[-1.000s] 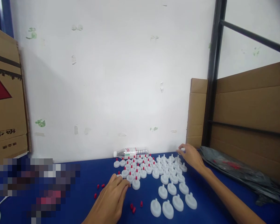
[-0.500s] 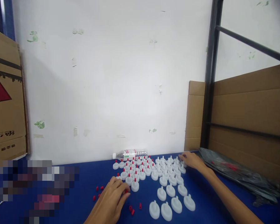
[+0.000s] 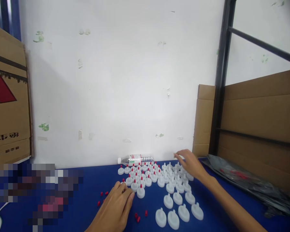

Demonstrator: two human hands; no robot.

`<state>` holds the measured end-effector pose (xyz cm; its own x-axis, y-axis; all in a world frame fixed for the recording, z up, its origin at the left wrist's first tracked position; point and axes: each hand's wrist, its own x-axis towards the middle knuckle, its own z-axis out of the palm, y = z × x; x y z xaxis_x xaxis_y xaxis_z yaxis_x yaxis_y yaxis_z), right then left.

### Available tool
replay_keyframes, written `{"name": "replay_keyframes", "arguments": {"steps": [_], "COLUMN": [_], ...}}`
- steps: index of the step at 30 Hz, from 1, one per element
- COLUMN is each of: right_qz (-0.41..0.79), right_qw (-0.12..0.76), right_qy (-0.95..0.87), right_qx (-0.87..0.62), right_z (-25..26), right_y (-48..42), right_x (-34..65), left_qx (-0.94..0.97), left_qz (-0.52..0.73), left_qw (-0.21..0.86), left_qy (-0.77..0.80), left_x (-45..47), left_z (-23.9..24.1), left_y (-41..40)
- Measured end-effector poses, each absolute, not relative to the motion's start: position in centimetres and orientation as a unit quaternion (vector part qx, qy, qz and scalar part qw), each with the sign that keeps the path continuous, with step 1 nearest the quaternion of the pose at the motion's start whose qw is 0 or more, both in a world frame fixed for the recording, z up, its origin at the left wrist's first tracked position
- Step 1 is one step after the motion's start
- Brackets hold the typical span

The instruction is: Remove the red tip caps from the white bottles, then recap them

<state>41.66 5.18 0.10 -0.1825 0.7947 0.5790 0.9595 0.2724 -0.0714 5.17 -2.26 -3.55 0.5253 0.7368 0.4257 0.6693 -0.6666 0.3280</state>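
Many white nozzle caps [image 3: 173, 220] stand on a blue table; those in the left part of the group carry small red tips [image 3: 141, 186], those in the right part have bare white spouts. My left hand [image 3: 116, 204] rests low at the left of the group, fingers curled together, and whatever lies between them is hidden. Loose red tips [image 3: 146, 213] lie on both sides of it. Above the back right white caps hovers my right hand [image 3: 189, 162], fingers pointing left and slightly apart, with nothing seen in them.
A clear plastic bottle [image 3: 135, 159] lies along the wall behind the caps. Grey plastic bags [image 3: 246, 183] lie at the right by cardboard and a dark metal frame [image 3: 221, 96]. A printed carton [image 3: 9, 122] stands at the left, above a blurred-out patch.
My right hand has lifted off the back right edge of the white caps and moved left over them. The left hand stays nearly in place. The view has shifted slightly.
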Motion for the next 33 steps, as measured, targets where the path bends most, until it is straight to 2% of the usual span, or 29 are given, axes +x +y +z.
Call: {"name": "replay_keyframes", "arguments": {"steps": [4,6,12,16,27,33], "right_qz": [-0.128,-0.058,0.014,0.010,-0.032,-0.097], "right_qw": [0.247,0.231,0.200,0.202,0.332,0.325], "right_qy": [-0.849,-0.903,-0.929,-0.934,-0.897,-0.915], "right_qx": [-0.449,-0.357,-0.311,-0.294,-0.289,-0.217], "right_z": [0.7,0.7,-0.2,-1.3,-0.2,-1.8], "right_y": [1.8,-0.1,-2.3,-1.8,-2.0,-2.6], "right_x": [34.7,32.0,29.2,29.4,29.7,28.2], "left_qx": [0.863,0.859,0.860,0.863,0.871,0.902], "left_qz": [0.302,0.309,0.299,0.282,0.270,0.285], "left_qw": [0.041,0.032,0.026,0.038,-0.002,-0.009], "left_qy": [0.404,0.407,0.413,0.417,0.411,0.326], "left_x": [5.0,5.0,5.1,5.2,5.1,5.5], "left_z": [-3.8,-3.7,-2.9,-2.7,-2.8,-3.1], "left_y": [-1.9,-2.0,-2.4,-2.5,-2.5,-3.1]}}
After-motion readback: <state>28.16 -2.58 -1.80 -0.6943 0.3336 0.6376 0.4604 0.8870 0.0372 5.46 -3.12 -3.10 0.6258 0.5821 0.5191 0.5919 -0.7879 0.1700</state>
